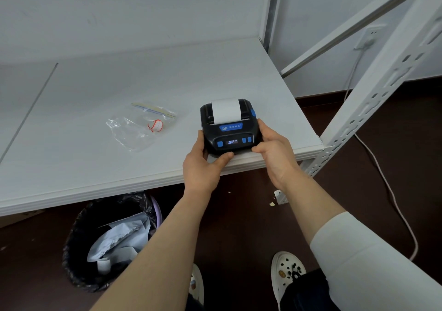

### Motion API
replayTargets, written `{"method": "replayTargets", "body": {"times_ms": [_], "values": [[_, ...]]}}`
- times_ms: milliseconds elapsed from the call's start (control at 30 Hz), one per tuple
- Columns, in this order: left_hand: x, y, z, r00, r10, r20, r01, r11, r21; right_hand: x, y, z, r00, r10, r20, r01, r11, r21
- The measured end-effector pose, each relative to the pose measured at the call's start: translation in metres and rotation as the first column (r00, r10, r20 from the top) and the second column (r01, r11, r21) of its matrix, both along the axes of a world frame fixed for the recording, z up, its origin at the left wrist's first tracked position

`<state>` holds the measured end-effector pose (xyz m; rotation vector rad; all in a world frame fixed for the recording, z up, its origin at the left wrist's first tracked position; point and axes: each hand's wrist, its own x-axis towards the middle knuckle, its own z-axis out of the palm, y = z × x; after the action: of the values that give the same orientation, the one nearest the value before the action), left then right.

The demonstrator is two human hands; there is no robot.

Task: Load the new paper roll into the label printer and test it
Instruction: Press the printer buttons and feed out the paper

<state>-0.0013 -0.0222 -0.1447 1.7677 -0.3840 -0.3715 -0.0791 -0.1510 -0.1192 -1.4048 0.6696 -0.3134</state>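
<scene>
The left hand (203, 164) and right hand (275, 152) are gripping the label printer (229, 126) by its sides at the shelf's (95, 167) front edge — white paper (226, 110) (one strip) is protruding from its slot.

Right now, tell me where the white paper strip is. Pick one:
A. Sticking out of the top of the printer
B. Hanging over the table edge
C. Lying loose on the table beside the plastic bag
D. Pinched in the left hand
A: the paper strip comes up out of the slot at the top of the printer, which both hands hold by its sides near the table edge.
</scene>
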Motion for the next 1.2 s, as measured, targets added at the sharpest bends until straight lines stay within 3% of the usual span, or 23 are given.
{"method": "replayTargets", "body": {"times_ms": [867,1100,1200], "values": [[-0.004,0.001,0.008,1.000,-0.009,-0.013,0.009,1.000,0.006,-0.001,0.003,0.006,1.000,-0.013,-0.026,0.013,1.000,0.000],[-0.003,0.001,0.023,0.991,0.046,-0.122,-0.056,0.995,-0.079,0.002,0.000,0.004,0.999,-0.027,-0.044,0.028,0.999,0.019],[0.006,0.000,0.031,0.970,0.132,-0.205,-0.159,0.980,-0.122,0.005,-0.003,0.009,0.997,-0.080,-0.013,0.081,0.996,0.049]]}}
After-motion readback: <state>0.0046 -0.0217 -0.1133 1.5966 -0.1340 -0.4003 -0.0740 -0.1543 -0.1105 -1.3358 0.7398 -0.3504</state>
